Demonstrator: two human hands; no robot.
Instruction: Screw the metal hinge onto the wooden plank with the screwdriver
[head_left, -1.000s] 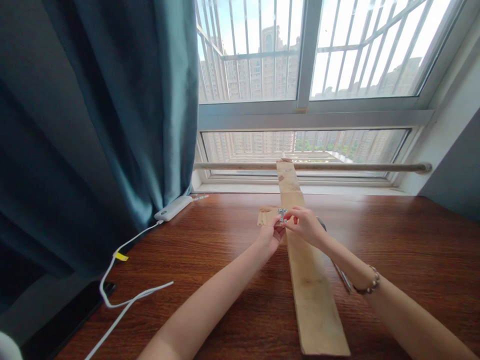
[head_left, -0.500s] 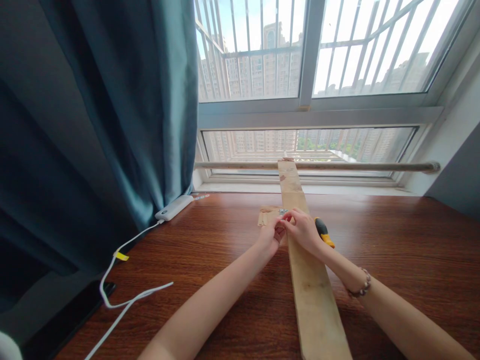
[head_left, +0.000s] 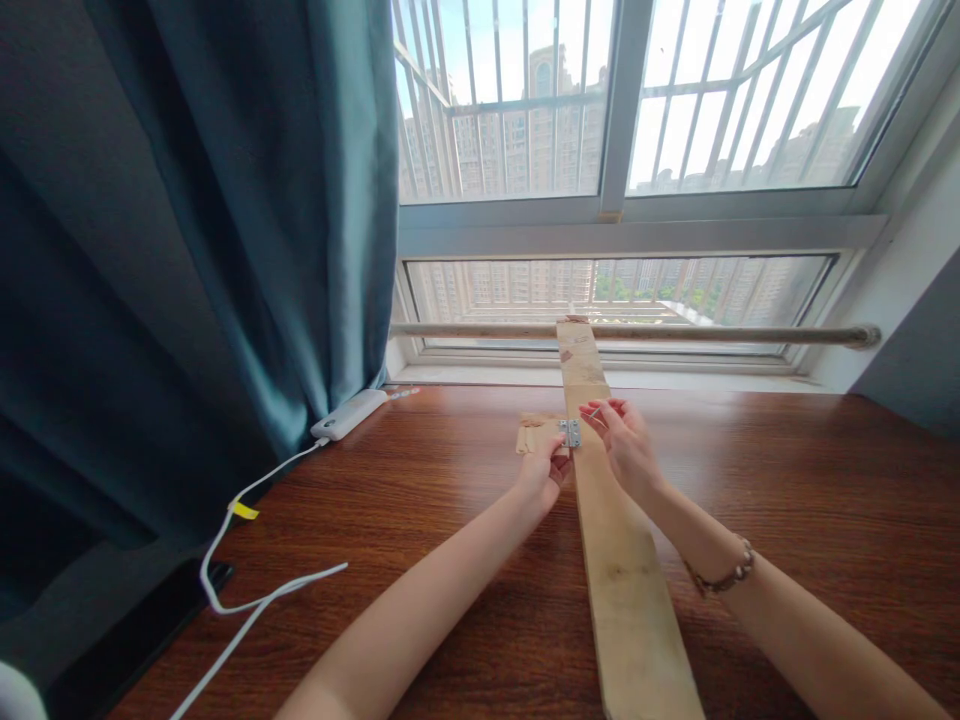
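Observation:
A long wooden plank (head_left: 626,580) lies on the brown table (head_left: 450,520), its far end propped on a rail by the window. A small wooden block (head_left: 534,434) sits against its left side, and a small metal hinge (head_left: 570,433) spans the two. My left hand (head_left: 541,470) rests at the block and hinge, fingertips touching them. My right hand (head_left: 626,445) hovers over the plank just right of the hinge, pinching a small screw (head_left: 595,411) between thumb and fingers. A beaded bracelet is on my right wrist.
A white power bank (head_left: 348,414) lies at the table's back left under the teal curtain (head_left: 195,250), with a white cable (head_left: 247,590) trailing forward. A dark phone (head_left: 142,635) lies at the front left. A horizontal rail (head_left: 712,333) runs before the window.
My right hand lifted off the hinge and moved up and right, now pinching a small screw. The hinge is uncovered. The yellow-handled tool seen half a second ago is hidden.

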